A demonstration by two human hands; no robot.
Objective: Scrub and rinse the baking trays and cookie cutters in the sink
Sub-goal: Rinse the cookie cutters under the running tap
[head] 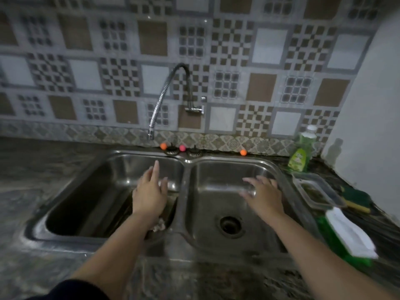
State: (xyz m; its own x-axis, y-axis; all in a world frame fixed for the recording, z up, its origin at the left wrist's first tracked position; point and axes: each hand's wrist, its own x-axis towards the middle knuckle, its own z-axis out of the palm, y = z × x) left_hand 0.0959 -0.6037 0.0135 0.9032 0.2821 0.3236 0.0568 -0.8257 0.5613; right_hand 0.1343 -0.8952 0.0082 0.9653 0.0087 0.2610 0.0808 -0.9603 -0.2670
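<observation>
Steel sink [186, 161]: left hand [149, 191], right hand [263, 197] spread above basins.

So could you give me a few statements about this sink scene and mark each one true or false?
1. The sink has two basins. True.
2. Water is pouring from the faucet. False: no stream shows at its spout.
3. Both hands are empty, the left hand over the left basin, the right hand over the right. True.
4. The green soap bottle stands left of the sink. False: it stands at the right, by the wall.
5. The drain in the right basin is covered by a tray. False: it lies bare.
</observation>
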